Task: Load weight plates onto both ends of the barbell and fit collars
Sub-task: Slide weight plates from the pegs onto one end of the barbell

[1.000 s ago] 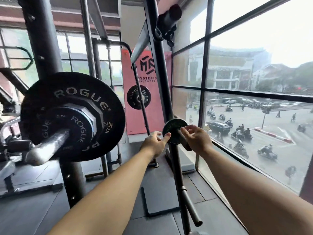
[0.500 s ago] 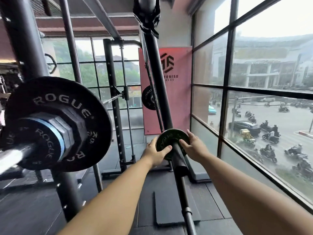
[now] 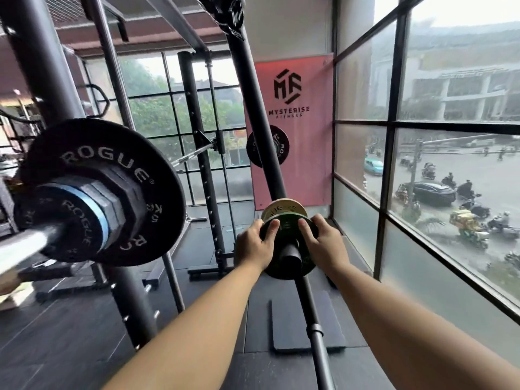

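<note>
Gym corner, glass wall [image 3: 422, 170] running down the right side, dark rubber floor [image 3: 295, 325] underneath. Small green plate [image 3: 288, 226] is sitting on a storage peg [image 3: 291, 258] that is sticking out of the slanted rack upright [image 3: 259, 122], roughly centre of view, not yet on the bar. Left hand [image 3: 253, 246] and right hand [image 3: 326, 246] are both clamping its rim from opposite sides, fingers [image 3: 271, 226] curling over onto the front face; thumbs hidden, so can't say where they're bearing. A yellowish plate [image 3: 282, 209] is stacking right behind it on the same peg, touching or nearly so. Handling guess: rigid disc, small, so probably lightish, but dense for its size and looking smooth at the edge, so slip risk if pinching by fingertips only. Better to be hooking fingers round the rim on both sides and drawing it straight along the peg axis, so the bore isn't binding and the yellowish plate isn't dragging along. Out to the left, the barbell sleeve [image 3: 25, 246] is pointing at the camera, already carrying a big black ROGUE plate [image 3: 107, 153] and a smaller one [image 3: 70, 229] with a blue band [image 3: 92, 204] between; no collar visible outboard. Another black plate [image 3: 267, 149] is showing behind the upright, in front of a pink banner [image 3: 298, 122].
</note>
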